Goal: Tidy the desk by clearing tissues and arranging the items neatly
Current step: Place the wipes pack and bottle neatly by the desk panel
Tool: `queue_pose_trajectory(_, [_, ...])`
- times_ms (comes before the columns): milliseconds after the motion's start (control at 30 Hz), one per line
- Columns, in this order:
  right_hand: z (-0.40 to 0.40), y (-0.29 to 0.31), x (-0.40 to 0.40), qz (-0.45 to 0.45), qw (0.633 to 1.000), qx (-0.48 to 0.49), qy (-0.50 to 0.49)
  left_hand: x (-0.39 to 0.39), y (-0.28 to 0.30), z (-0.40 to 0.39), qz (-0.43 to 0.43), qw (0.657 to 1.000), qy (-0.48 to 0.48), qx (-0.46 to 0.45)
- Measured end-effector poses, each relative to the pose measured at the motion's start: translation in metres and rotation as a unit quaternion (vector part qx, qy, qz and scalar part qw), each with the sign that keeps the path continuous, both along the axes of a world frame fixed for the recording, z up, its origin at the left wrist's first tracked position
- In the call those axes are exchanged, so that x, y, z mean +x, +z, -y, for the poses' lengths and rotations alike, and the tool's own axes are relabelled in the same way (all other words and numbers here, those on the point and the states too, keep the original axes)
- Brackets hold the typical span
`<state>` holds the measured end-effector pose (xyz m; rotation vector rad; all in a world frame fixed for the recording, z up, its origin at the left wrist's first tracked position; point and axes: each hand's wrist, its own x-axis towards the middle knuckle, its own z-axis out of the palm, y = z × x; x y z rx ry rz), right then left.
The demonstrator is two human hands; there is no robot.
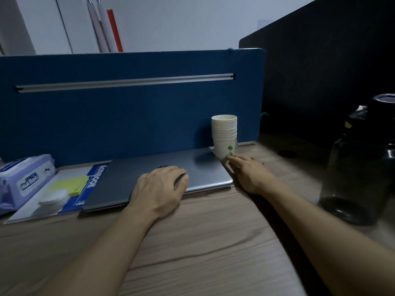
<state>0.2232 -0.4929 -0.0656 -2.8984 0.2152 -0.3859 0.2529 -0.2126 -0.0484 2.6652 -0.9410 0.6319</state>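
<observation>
A closed grey laptop (162, 167) lies on the wooden desk (192, 242) against the blue partition. My left hand (159, 189) rests on its lid, curled over a dark computer mouse (179, 179). My right hand (248, 174) lies flat on the desk just right of the laptop, fingertips touching the base of a stack of white paper cups (224, 136). At the left sit a blue notebook (94, 184), yellow sticky notes (68, 185), a white round lid (54, 199) and a purple wipes pack (23, 180).
A tall dark bottle (361, 167) stands at the right on the desk. The blue partition (128, 112) closes the back, a black panel (320, 71) the right side. A clear sheet (27, 212) lies under the items at the left.
</observation>
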Motion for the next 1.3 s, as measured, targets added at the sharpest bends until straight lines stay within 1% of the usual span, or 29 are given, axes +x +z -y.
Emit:
queue_pose_trajectory(167, [0.005, 0.003, 0.023, 0.001, 1.0, 0.002, 0.012, -0.001, 0.001, 0.0, -0.003, 1.0, 0.006, 0.0])
queue_pose_trajectory(300, [0.005, 0.006, 0.033, -0.013, 1.0, -0.014, 0.01, 0.0, 0.0, 0.0, -0.004, 1.0, 0.007, 0.005])
queue_pose_trajectory(500, [0.002, 0.005, 0.028, -0.006, 1.0, -0.025, 0.012, -0.002, 0.0, 0.0, -0.02, 1.0, 0.003, -0.003])
queue_pose_trajectory(600, [0.0, 0.006, 0.018, -0.024, 0.999, -0.029, 0.01, -0.003, 0.001, -0.002, -0.025, 1.0, 0.006, -0.005])
queue_pose_trajectory(733, [-0.007, 0.008, -0.012, -0.024, 0.999, -0.022, 0.004, -0.012, 0.003, -0.003, -0.021, 1.0, 0.02, -0.009])
queue_pose_trajectory(900, [-0.022, 0.01, -0.064, -0.015, 1.0, -0.004, -0.004, -0.04, 0.003, -0.012, -0.024, 0.999, 0.02, -0.016])
queue_pose_trajectory(1100, [-0.038, 0.006, -0.126, 0.004, 0.998, 0.045, -0.044, -0.098, 0.004, -0.016, -0.042, 0.999, 0.006, -0.005])
queue_pose_trajectory(1200, [-0.044, 0.008, -0.163, 0.013, 0.994, 0.098, -0.05, -0.131, 0.004, -0.014, -0.045, 0.999, -0.013, 0.004])
queue_pose_trajectory(1300, [-0.05, 0.007, -0.197, 0.047, 0.991, 0.105, -0.074, -0.16, 0.002, -0.011, -0.046, 0.999, -0.021, 0.011])
